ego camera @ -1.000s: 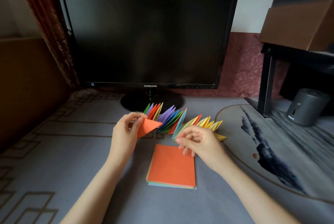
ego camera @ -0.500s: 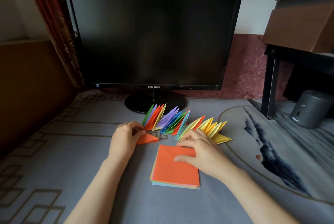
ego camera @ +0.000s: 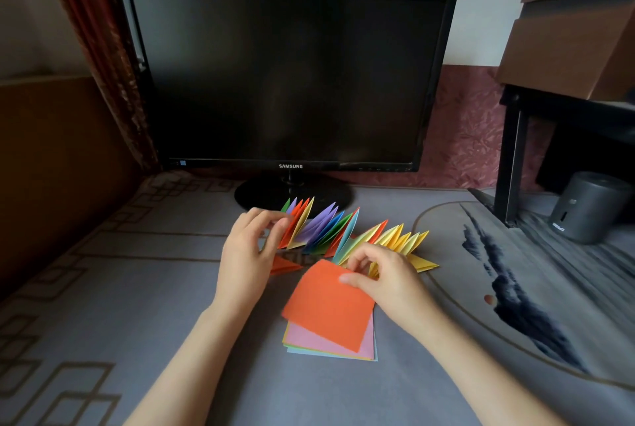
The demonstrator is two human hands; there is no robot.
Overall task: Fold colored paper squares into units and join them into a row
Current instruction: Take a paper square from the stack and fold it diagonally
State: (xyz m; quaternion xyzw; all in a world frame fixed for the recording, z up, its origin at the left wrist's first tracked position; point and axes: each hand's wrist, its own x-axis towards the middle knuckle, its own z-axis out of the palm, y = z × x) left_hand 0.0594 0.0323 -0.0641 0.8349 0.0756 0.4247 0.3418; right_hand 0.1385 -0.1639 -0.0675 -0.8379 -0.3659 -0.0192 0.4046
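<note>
While palm-down, right hand on orange sheet, left hand at row.

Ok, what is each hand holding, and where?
Right hand pinches the orange sheet by its far right edge, raised off the stack. Left hand reaches the folded row; whether it grips cannot be told.

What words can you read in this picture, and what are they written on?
"SAMSUNG": on the bottom frame of the monitor, in the middle.
Blue sticker on the monitor's lower left corner: too small to read.
Small label low on the gray cylinder at the right: too blurred to read.
</note>
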